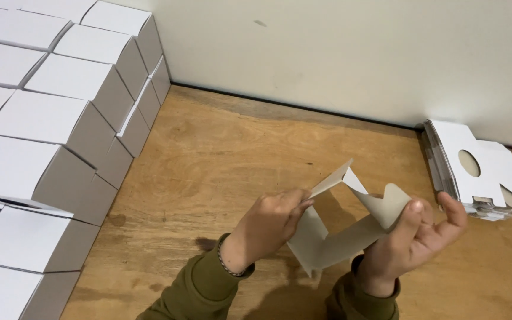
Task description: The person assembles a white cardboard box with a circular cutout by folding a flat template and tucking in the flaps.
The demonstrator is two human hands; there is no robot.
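Wooden table (220, 154) with a light brown, visibly grained top, meeting a pale wall along its far edge. On its left side stand folded white cardboard boxes (60, 118), stacked in rows several layers high. At the far right, touching the table near the wall, lies a stack of flat white box blanks (481, 172), the top one with an oval cut-out.

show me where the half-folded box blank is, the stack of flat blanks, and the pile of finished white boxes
half-folded box blank (334, 240), head view, on its grey inner panel between the two hands.
stack of flat blanks (493, 169), head view, on the white top sheet beside its oval hole.
pile of finished white boxes (37, 115), head view, on one box's top face.
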